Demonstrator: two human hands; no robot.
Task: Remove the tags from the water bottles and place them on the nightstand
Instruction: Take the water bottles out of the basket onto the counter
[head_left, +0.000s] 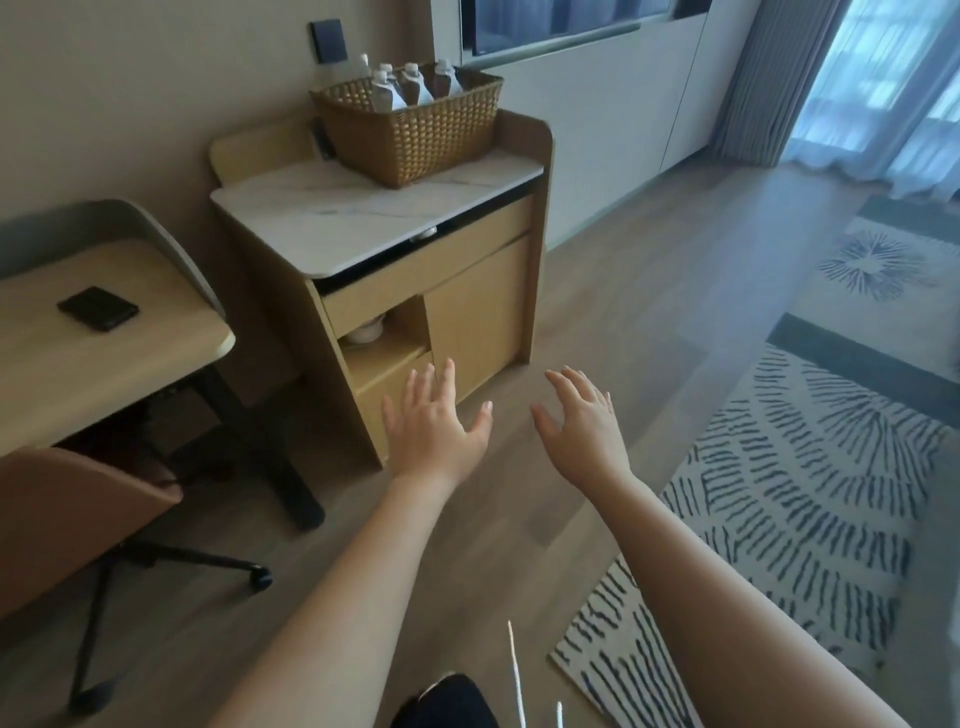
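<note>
Several clear water bottles (410, 85) with white caps stand upright in a woven brown basket (415, 135). The basket sits at the back right of the nightstand's white marble top (332, 218). Any tags on the bottles are too small to make out. My left hand (431, 421) and my right hand (584, 415) are stretched forward side by side, palms down and fingers spread, low in front of the nightstand's cupboard. Both hands hold nothing and are well short of the basket.
A wooden desk (93, 353) with a black phone (97, 307) stands left of the nightstand. A brown swivel chair (67, 519) sits at the lower left. A patterned rug (789, 499) covers the floor on the right. Curtains (872, 83) hang at the far right.
</note>
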